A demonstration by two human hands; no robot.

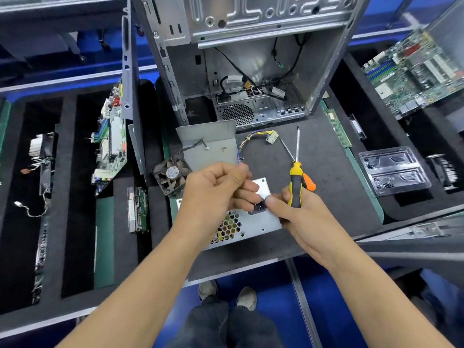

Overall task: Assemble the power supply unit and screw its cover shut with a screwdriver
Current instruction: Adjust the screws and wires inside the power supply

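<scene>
Screwdrivers first, since they fill my right hand (298,217): my fingers are curled round a yellow-and-black screwdriver (295,182) and, alongside it, an orange-handled screwdriver (309,182), both shafts pointing up and away from me toward the open computer case (251,71). I judge I keep them there, tips clear of the work, so a driver is ready once a screw is seated. My right thumb and forefinger reach left to the black socket (258,206) on the power supply unit (241,222).

My left hand (216,189) hovers over the same spot, fingers curled and pinched; whether a screw sits between them I cannot tell, it is too small to see. The unit lies on the dark foam mat (326,197) directly before me, its honeycomb grille face toward me and tilted up, its long axis running left to right, rising slightly rightward. Its wire bundle (253,139) trails away to a white connector. Behind it lies the grey metal cover (208,139), with a small fan (172,175) at its left, so closing is not yet done.
</scene>
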